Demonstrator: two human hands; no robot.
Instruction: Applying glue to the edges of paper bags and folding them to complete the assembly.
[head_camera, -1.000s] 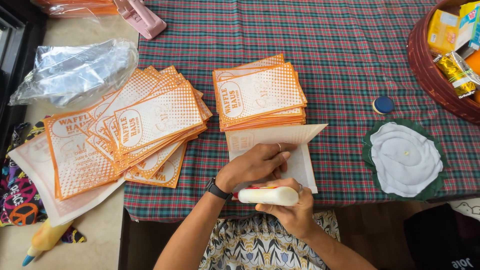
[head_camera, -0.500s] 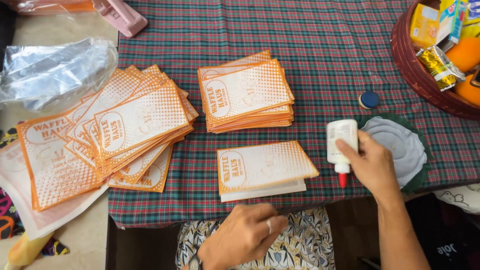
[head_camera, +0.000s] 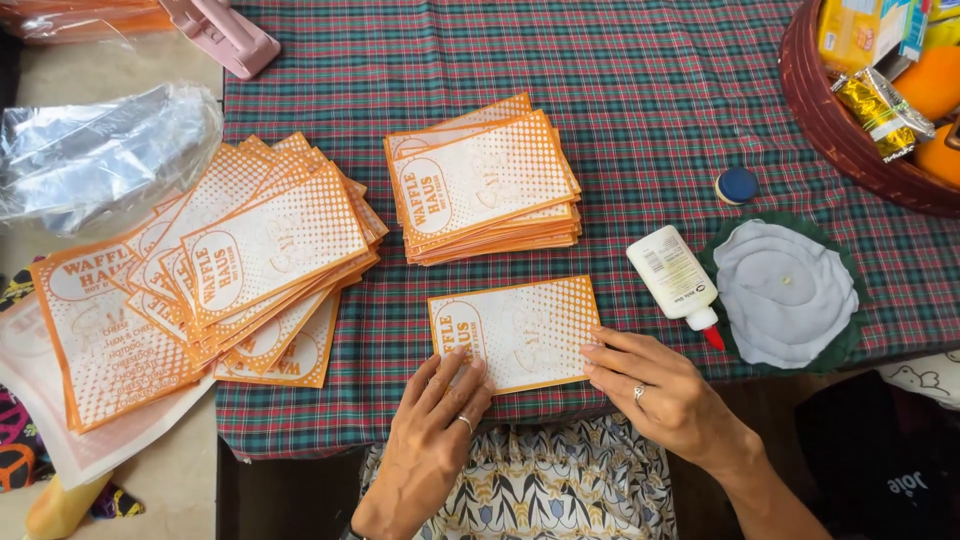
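1. Left hand (head_camera: 432, 432) lies flat, fingers spread, pressing the near-left corner of an orange-and-white paper bag (head_camera: 515, 332) at the table's (head_camera: 650, 120) near edge.
2. Right hand (head_camera: 655, 385) rests open on the bag's near-right corner, gripping nothing.
3. A white glue bottle (head_camera: 673, 276) lies just right of the bag, apparently uncapped.
4. Farther back sits a neat bag stack (head_camera: 485, 180); a fanned pile (head_camera: 240, 260) overhangs the left edge.

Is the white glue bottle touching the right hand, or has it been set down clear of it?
Apart. The head view shows the white glue bottle lying on plaid cloth, with bare cloth between it and the right hand.
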